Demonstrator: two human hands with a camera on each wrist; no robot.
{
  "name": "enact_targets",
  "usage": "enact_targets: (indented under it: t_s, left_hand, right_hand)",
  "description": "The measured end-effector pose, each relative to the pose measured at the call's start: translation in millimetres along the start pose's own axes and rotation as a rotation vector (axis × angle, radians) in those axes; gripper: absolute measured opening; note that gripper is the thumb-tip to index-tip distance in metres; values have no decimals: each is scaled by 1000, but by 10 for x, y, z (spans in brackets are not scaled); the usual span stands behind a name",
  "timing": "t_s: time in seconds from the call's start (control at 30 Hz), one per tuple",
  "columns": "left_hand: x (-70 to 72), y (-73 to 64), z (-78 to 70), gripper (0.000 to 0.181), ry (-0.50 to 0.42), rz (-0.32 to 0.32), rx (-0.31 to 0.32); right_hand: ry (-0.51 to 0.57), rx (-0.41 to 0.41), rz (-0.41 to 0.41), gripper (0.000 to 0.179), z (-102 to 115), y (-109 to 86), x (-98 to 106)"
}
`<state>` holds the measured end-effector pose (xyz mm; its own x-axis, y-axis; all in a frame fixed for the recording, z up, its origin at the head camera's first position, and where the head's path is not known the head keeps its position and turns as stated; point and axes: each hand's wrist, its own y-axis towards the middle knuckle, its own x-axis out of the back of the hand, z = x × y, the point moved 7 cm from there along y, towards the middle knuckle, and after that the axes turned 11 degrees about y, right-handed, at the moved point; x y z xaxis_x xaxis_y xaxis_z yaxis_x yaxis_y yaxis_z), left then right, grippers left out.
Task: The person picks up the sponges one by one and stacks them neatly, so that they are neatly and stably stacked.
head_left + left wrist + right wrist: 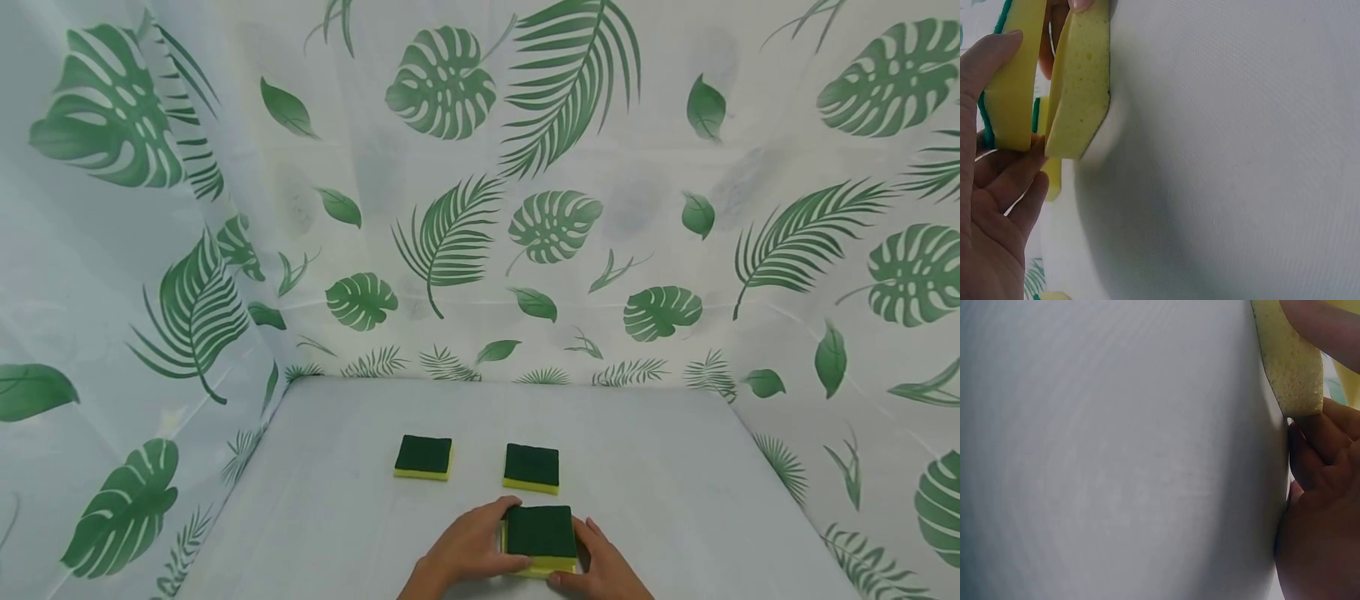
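My left hand (474, 540) grips a sponge (540, 531) with a dark green scouring top and a yellow body, thumb on its near side and fingers on its far side. Right below it is a second sponge (1082, 81), its yellow side up and a thin dark edge along the tabletop. In the left wrist view a narrow wedge-shaped gap shows between the two. The right hand (603, 567) holds this lower sponge by its right end, with the thumb (1329, 328) on the near side and fingers behind.
Farther back on the white tabletop (337, 517) lie two more sponges, green side up: one at the left (423, 457), another just beyond the hands (532, 467). Leaf-printed white curtains (465, 167) enclose the table at the back and both sides.
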<state>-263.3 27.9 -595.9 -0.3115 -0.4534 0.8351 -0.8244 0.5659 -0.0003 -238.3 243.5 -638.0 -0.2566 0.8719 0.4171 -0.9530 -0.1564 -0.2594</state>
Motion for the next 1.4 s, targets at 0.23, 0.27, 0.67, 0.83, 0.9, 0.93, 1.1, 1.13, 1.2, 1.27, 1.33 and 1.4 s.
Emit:
enact_targets:
  t_s: [0.23,0.27,0.67,0.83,0.9,0.93,1.1,1.13,1.2,1.27,1.33,1.4]
  left_hand:
    - [-54,4,-4,78,-24,26,18]
    - [-64,5,0,78,-26,30,22]
    - [-108,-34,2,77,-35,50,56]
    - [-104,-65,5,77,-26,46,67]
    - [-108,-70,10,77,-23,43,69]
    - [-111,-69,11,77,-23,41,69]
    - [-134,-61,18,77,-18,33,57]
    - [-133,-62,16,77,-16,30,55]
    - [-135,-64,19,78,-10,29,54]
    - [-135,-67,23,78,-5,31,62]
    - [-138,-68,26,78,-5,33,66]
    - [-137,-68,28,79,-7,35,69]
  right_hand:
    - [4,-1,-4,102,-36,8,3]
    - [5,-1,-4,102,-41,8,1]
    - [12,59,-3,103,-26,-5,-10]
    - [26,55,6,104,-7,-13,-19]
    - [46,51,20,104,1,-17,-25]
    - [58,44,29,104,2,-18,-28]
    - [105,40,81,105,31,-41,-47]
    - [121,43,90,104,41,-48,-52]
    - [152,44,95,102,64,-63,-52]
    - [179,35,94,100,81,-71,-51]
    - [192,36,87,97,89,-71,-48]
    - [194,40,80,95,96,-71,-41]
